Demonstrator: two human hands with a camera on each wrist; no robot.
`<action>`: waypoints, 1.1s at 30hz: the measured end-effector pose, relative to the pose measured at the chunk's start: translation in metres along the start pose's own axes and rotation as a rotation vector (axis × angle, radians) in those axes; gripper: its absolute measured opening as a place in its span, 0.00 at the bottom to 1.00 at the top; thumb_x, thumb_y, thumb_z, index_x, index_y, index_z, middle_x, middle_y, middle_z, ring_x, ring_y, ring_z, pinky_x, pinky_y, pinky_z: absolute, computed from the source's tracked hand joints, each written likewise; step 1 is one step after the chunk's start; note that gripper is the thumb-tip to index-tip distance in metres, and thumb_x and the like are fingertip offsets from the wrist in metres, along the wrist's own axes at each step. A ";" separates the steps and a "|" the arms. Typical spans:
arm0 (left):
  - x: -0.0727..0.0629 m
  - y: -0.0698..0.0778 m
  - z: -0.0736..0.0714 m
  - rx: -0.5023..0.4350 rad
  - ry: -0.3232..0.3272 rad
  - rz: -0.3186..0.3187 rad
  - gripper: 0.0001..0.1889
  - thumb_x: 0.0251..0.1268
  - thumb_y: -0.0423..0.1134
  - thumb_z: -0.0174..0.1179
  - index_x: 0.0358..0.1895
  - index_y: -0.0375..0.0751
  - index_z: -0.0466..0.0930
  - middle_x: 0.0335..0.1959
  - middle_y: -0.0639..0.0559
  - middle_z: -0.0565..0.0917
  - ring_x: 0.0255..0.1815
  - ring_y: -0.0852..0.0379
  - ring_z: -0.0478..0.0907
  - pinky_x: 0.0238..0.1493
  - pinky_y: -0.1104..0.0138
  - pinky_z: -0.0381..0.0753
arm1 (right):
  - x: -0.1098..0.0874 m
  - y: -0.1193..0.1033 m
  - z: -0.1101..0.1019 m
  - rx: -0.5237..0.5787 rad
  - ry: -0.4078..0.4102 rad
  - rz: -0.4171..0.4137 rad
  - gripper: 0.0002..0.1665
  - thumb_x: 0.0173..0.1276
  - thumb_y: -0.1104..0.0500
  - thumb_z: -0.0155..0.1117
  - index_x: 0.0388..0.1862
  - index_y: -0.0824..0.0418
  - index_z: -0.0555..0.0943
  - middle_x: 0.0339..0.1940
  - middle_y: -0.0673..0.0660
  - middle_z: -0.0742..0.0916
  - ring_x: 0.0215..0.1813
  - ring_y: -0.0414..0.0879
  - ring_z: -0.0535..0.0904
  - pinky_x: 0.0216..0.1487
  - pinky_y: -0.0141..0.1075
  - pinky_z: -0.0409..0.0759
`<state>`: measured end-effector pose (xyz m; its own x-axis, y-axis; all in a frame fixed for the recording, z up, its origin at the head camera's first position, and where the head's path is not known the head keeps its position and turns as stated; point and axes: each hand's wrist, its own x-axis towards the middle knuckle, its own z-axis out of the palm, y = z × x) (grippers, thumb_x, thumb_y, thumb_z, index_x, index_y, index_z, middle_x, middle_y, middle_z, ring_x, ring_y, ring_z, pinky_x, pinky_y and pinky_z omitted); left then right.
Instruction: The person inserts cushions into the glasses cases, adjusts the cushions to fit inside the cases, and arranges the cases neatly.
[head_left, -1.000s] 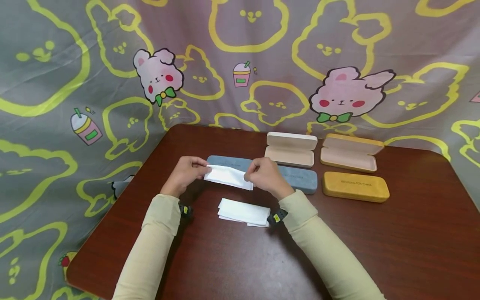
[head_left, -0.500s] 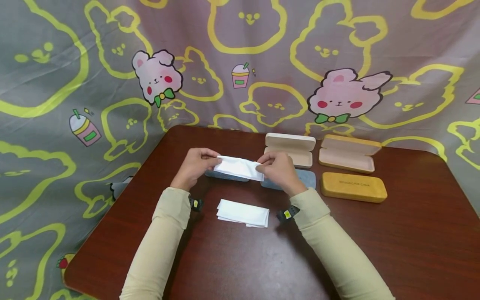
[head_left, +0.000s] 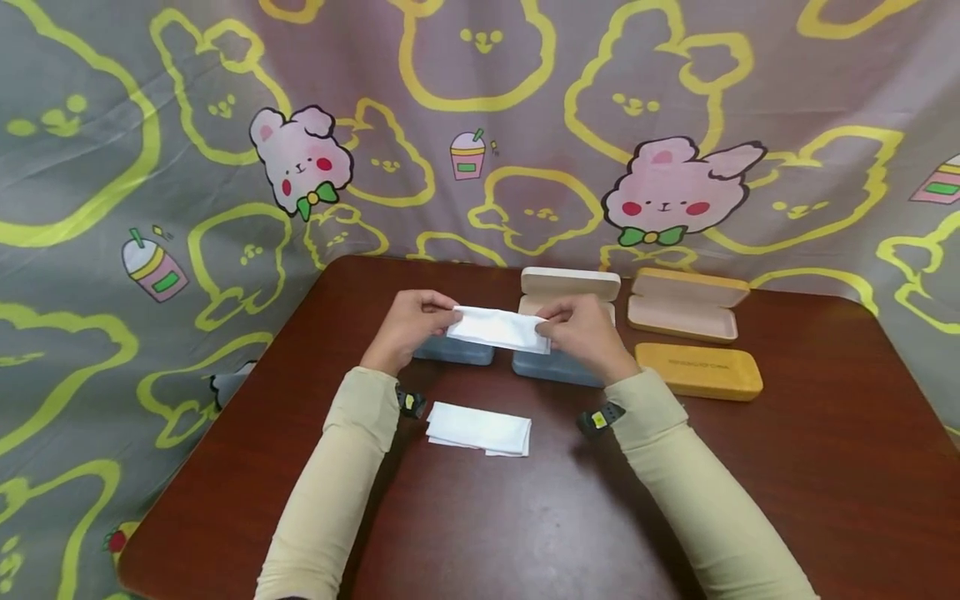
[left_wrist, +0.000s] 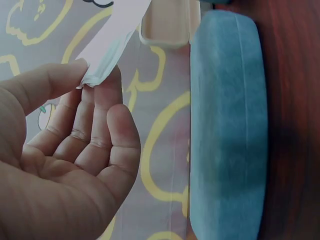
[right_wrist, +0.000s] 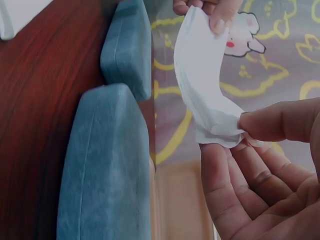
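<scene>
A folded white cloth (head_left: 498,327) is stretched between both hands, above two blue glasses cases. My left hand (head_left: 415,323) pinches its left end between thumb and fingers; in the left wrist view that end (left_wrist: 107,57) is gathered at the thumb tip. At the other end, my right hand (head_left: 587,330) pinches the cloth, which sags in a curve in the right wrist view (right_wrist: 202,70). Below the hands lie the left blue case (head_left: 457,351) and the right blue case (head_left: 551,367), both closed and partly covered by hands and cloth.
Other folded white cloth (head_left: 478,429) lies on the brown table (head_left: 480,517) nearer the body. Behind stand an open white case (head_left: 570,283) and an open yellow case (head_left: 682,317). A closed yellow case (head_left: 697,371) is at right. A patterned curtain (head_left: 420,83) hangs behind the table.
Both hands have lifted the white cloth and carried it away from the body and to the right in view. The view has shifted slightly. The cases and the other cloth stay put.
</scene>
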<state>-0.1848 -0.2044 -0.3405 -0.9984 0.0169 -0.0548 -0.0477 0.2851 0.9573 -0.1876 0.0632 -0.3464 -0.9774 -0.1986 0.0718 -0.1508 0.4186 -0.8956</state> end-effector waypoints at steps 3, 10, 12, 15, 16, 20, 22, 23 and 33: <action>0.005 0.003 0.009 -0.011 -0.018 0.013 0.08 0.63 0.30 0.69 0.42 0.29 0.84 0.36 0.42 0.85 0.32 0.52 0.79 0.47 0.46 0.79 | -0.001 0.004 -0.008 -0.014 0.015 0.019 0.09 0.62 0.64 0.70 0.40 0.67 0.88 0.30 0.59 0.88 0.25 0.50 0.83 0.25 0.34 0.76; 0.015 0.007 0.026 -0.024 -0.024 0.008 0.07 0.62 0.29 0.70 0.40 0.29 0.84 0.33 0.43 0.85 0.30 0.53 0.79 0.43 0.51 0.81 | 0.000 0.011 -0.024 -0.043 0.018 0.023 0.08 0.62 0.63 0.71 0.40 0.65 0.88 0.30 0.59 0.88 0.27 0.55 0.85 0.26 0.36 0.77; 0.017 0.008 0.030 -0.028 -0.033 0.007 0.07 0.62 0.30 0.70 0.40 0.30 0.84 0.32 0.44 0.84 0.30 0.53 0.78 0.42 0.52 0.81 | 0.000 0.012 -0.031 -0.058 0.025 0.017 0.08 0.63 0.63 0.71 0.40 0.65 0.88 0.30 0.59 0.88 0.28 0.57 0.84 0.26 0.36 0.77; 0.022 0.012 0.037 -0.031 -0.054 0.016 0.07 0.62 0.30 0.70 0.40 0.30 0.84 0.33 0.44 0.84 0.30 0.54 0.78 0.43 0.51 0.80 | -0.001 0.014 -0.040 -0.081 0.040 0.017 0.08 0.63 0.63 0.71 0.40 0.65 0.88 0.29 0.59 0.88 0.30 0.59 0.84 0.26 0.37 0.77; 0.023 0.013 0.040 -0.031 -0.059 0.018 0.06 0.62 0.30 0.70 0.39 0.31 0.84 0.33 0.44 0.84 0.31 0.53 0.78 0.44 0.51 0.80 | -0.001 0.015 -0.043 -0.086 0.044 0.019 0.08 0.63 0.63 0.71 0.40 0.65 0.88 0.29 0.59 0.87 0.30 0.59 0.83 0.26 0.37 0.76; 0.026 0.018 0.048 -0.030 -0.077 0.017 0.06 0.62 0.30 0.70 0.39 0.31 0.84 0.35 0.44 0.84 0.32 0.53 0.78 0.46 0.50 0.80 | -0.001 0.018 -0.051 -0.062 0.041 0.037 0.07 0.65 0.64 0.69 0.41 0.66 0.87 0.31 0.61 0.86 0.30 0.58 0.82 0.26 0.36 0.77; 0.028 0.019 0.052 -0.023 -0.085 0.017 0.06 0.62 0.30 0.70 0.38 0.32 0.85 0.36 0.44 0.84 0.33 0.52 0.79 0.46 0.48 0.80 | -0.001 0.019 -0.055 -0.043 0.041 0.041 0.07 0.65 0.65 0.68 0.41 0.68 0.86 0.32 0.61 0.86 0.29 0.56 0.82 0.27 0.36 0.78; 0.028 0.020 0.054 -0.020 -0.090 0.018 0.06 0.62 0.31 0.70 0.39 0.32 0.85 0.36 0.44 0.84 0.33 0.51 0.79 0.47 0.48 0.80 | -0.001 0.020 -0.057 -0.036 0.043 0.041 0.07 0.66 0.65 0.68 0.41 0.68 0.86 0.33 0.62 0.86 0.29 0.56 0.82 0.27 0.37 0.79; 0.041 0.023 0.074 -0.010 -0.113 0.016 0.05 0.65 0.32 0.69 0.40 0.35 0.86 0.37 0.44 0.85 0.35 0.51 0.80 0.43 0.55 0.81 | 0.004 0.033 -0.076 -0.060 0.072 0.064 0.08 0.66 0.64 0.66 0.40 0.68 0.85 0.30 0.63 0.85 0.25 0.54 0.82 0.27 0.41 0.83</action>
<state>-0.2243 -0.1266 -0.3419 -0.9890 0.1299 -0.0707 -0.0326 0.2746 0.9610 -0.2074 0.1437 -0.3427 -0.9931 -0.1070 0.0487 -0.0946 0.4811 -0.8715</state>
